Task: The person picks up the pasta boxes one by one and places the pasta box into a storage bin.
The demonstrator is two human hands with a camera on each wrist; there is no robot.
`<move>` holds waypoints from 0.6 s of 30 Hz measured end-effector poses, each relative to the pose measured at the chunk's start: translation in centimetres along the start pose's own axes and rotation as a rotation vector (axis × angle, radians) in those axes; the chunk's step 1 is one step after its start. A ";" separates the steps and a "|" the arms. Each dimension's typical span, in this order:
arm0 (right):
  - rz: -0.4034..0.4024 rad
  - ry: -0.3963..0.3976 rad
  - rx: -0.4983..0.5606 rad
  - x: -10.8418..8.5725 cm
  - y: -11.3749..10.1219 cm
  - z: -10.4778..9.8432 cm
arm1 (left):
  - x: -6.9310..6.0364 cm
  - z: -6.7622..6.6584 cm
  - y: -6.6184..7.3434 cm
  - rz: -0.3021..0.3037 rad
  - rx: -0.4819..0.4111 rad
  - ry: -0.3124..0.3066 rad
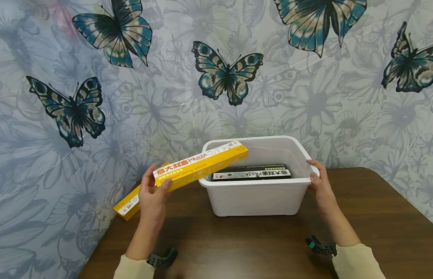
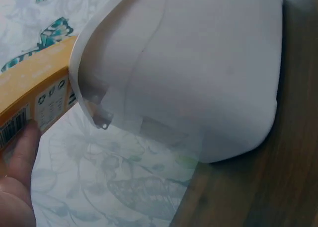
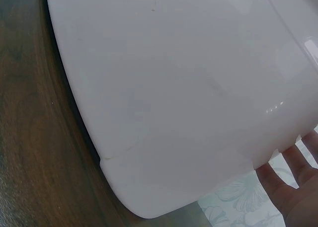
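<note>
My left hand (image 1: 153, 199) grips a yellow pasta box (image 1: 202, 161) by its left end, thumb in front. The box slants up to the right, its far end over the left rim of a white plastic bin (image 1: 258, 199). In the left wrist view, the yellow box (image 2: 35, 83) shows its barcode side, with a finger against it. My right hand (image 1: 322, 186) holds the bin's right rim; in the right wrist view, its fingers touch the bin wall (image 3: 174, 88). Inside the bin lies a black pasta box (image 1: 252, 173), its label upside down.
Another yellow pasta box (image 1: 127, 205) lies at the table's left edge, partly hidden behind my left hand. The bin stands on a dark wooden table (image 1: 237, 244). A butterfly-patterned wall covering (image 1: 160, 108) rises directly behind the table.
</note>
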State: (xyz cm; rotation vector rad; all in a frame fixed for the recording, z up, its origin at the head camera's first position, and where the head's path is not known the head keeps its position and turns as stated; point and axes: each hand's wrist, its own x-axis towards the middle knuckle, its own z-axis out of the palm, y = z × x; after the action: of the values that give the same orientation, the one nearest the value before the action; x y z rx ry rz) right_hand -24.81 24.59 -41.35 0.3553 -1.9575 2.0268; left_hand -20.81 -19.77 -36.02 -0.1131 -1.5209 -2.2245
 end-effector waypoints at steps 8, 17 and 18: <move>-0.004 0.004 -0.004 0.0 -0.1 0.0 | 0.9 1.8 -0.3 -0.050 0.084 -0.070; 0.004 -0.004 -0.009 0.1 0.0 0.0 | 2.4 3.6 -1.3 -0.089 0.203 -0.159; 0.003 -0.006 -0.008 0.1 0.0 0.0 | 2.5 3.8 -1.4 -0.096 0.233 -0.171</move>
State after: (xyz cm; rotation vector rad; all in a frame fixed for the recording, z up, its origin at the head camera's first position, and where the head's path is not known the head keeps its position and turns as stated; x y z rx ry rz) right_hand -24.87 24.60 -41.31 0.3566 -1.9701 2.0217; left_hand -24.31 -16.74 -34.93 -0.1656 -1.9037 -2.1362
